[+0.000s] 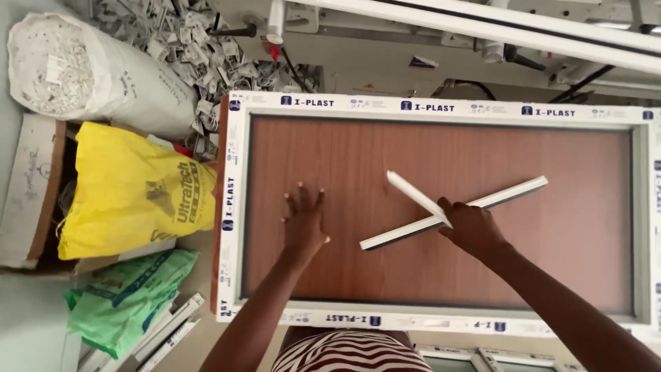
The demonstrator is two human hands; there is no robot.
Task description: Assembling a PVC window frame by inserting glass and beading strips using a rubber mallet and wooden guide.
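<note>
The right hand point(471, 226) is closed around a short white strip point(416, 196), holding it by its lower end so that the free tip points up toward ten o'clock. The left hand point(303, 224) lies open and flat, fingers spread, on the brown panel point(344, 158) at about nine o'clock from the right hand and well apart from it; it grips nothing.

A longer white strip point(509, 193) rests on the panel, its long axis running from about eight o'clock, near the panel's middle, up to two o'clock. The short strip crosses over it just beside the right hand, so the two make a shallow X.

The panel sits inside a white plastic frame point(231, 207) covered in protective film. The step in hand looks like sorting or picking out beading strips for the frame, with the flat hand steadying the panel. The next move probably calls for turning the held strip to line up with one edge of the frame, keeping the long strip from sliding.

At nine o'clock beyond the frame stand a yellow bag point(131, 193), a green bag point(124, 303) and a white sack point(82, 69).
</note>
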